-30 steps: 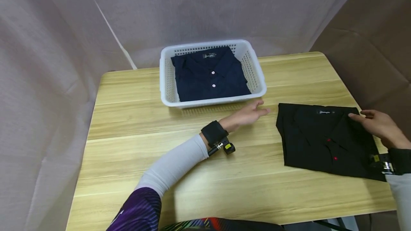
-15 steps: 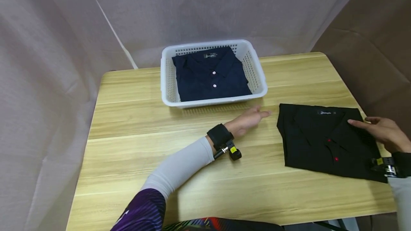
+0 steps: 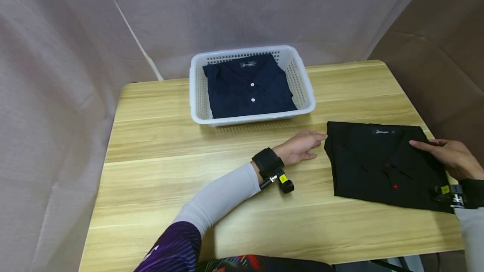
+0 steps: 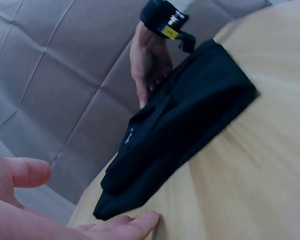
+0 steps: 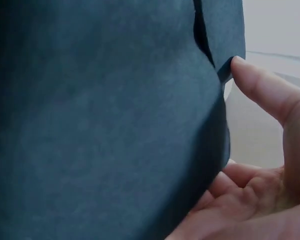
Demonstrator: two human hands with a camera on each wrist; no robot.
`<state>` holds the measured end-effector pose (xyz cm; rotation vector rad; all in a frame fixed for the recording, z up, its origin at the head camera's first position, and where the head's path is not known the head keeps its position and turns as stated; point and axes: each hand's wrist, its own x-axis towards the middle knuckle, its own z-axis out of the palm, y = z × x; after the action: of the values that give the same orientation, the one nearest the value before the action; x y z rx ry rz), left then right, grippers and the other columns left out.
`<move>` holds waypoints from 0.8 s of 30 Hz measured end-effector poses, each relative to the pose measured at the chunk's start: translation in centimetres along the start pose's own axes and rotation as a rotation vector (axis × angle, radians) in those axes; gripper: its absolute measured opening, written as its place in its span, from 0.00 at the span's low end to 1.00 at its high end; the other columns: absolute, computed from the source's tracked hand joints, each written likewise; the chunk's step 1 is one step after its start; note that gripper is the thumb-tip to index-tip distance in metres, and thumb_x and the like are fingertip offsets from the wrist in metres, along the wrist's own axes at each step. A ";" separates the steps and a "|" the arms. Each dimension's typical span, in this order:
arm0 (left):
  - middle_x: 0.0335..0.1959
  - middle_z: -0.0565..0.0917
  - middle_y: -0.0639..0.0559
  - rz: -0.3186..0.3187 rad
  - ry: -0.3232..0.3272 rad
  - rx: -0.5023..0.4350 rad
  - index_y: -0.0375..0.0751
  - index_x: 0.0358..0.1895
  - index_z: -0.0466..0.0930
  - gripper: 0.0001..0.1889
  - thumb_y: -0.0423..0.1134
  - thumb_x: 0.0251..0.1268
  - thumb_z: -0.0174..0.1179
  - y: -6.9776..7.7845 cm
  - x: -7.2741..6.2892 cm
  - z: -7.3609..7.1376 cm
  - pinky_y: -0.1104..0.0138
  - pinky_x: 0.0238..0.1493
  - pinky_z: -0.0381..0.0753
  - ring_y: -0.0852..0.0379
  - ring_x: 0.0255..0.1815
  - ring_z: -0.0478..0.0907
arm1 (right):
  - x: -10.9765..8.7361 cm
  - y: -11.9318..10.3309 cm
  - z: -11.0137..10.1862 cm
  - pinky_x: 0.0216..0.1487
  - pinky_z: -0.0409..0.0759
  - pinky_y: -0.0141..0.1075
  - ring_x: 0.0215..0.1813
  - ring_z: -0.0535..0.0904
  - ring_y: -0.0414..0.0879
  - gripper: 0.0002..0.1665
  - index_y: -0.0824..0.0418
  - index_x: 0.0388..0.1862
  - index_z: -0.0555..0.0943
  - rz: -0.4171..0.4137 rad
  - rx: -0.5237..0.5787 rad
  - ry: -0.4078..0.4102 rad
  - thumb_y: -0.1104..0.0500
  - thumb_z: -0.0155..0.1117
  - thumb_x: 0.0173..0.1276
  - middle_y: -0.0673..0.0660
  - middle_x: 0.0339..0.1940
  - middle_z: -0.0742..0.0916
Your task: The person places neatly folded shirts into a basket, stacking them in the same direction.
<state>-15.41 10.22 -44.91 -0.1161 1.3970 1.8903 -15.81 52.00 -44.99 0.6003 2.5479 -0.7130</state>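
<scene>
A folded black shirt [image 3: 378, 163] with red buttons and a collar label lies on the right side of the table. My right hand [image 3: 450, 154] holds its right edge, thumb [image 5: 260, 87] on the upper face and the other fingers tucked under the cloth. My left hand [image 3: 302, 146] reaches toward the shirt's left edge with fingers extended and the fingertips right at the cloth. In the left wrist view its thumb [image 4: 30, 172] stands apart from the fingers, which lie low beside the shirt's near corner.
A white plastic basket [image 3: 252, 120] stands at the back of the wooden table [image 3: 170, 137], with a folded navy shirt [image 3: 242, 91] with white buttons inside. Grey curtain [image 3: 242, 11] hangs behind, and a brown panel [image 3: 446, 53] borders the right side.
My left hand has moved right and slightly toward me, from beside the basket's front corner to the black shirt's left edge. The right thumb has shifted slightly on the shirt.
</scene>
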 end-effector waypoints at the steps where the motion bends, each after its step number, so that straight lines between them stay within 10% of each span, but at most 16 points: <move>1: 0.79 0.69 0.43 -0.011 -0.002 -0.035 0.30 0.70 0.70 0.21 0.39 0.84 0.56 0.0 0.1 0.1 0.46 0.79 0.66 0.47 0.82 0.61 | 0.1 0.0 0.1 0.54 0.81 0.60 0.55 0.73 0.76 0.62 0.84 0.79 0.48 0.006 -0.008 0.010 0.29 0.48 0.79 0.89 0.67 0.61; 6: 0.77 0.71 0.49 -0.053 -0.015 -0.149 0.33 0.57 0.78 0.11 0.36 0.84 0.54 -0.1 0.7 0.2 0.43 0.79 0.64 0.51 0.81 0.62 | 0.2 0.1 0.4 0.29 0.77 0.41 0.28 0.75 0.50 0.46 0.73 0.47 0.72 0.010 0.032 -0.001 0.26 0.52 0.76 0.61 0.31 0.78; 12: 0.49 0.79 0.55 -0.060 -0.015 -0.198 0.46 0.31 0.74 0.13 0.33 0.83 0.56 -0.4 1.4 0.4 0.46 0.74 0.71 0.57 0.57 0.74 | -0.5 -0.6 0.9 0.23 0.78 0.37 0.17 0.75 0.41 0.32 0.52 0.27 0.71 -0.052 0.146 -0.172 0.28 0.55 0.78 0.46 0.16 0.77; 19: 0.39 0.82 0.55 -0.056 -0.011 -0.180 0.47 0.33 0.78 0.12 0.32 0.81 0.58 -1.1 2.0 0.6 0.61 0.56 0.74 0.60 0.43 0.77 | -0.9 -1.1 1.4 0.18 0.73 0.32 0.11 0.67 0.36 0.34 0.46 0.17 0.73 -0.073 0.203 -0.387 0.31 0.50 0.83 0.42 0.10 0.73; 24: 0.57 0.88 0.46 -0.072 -0.021 -0.170 0.36 0.51 0.84 0.07 0.33 0.80 0.59 -1.3 2.2 0.5 0.65 0.54 0.79 0.57 0.49 0.83 | -1.0 -1.4 2.2 0.21 0.78 0.31 0.13 0.75 0.37 0.36 0.45 0.16 0.81 -0.055 0.373 -0.514 0.37 0.48 0.86 0.46 0.15 0.84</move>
<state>-15.92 11.94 -46.80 -0.2261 1.2003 1.9426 -15.12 49.38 -45.61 0.3930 1.9756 -1.2026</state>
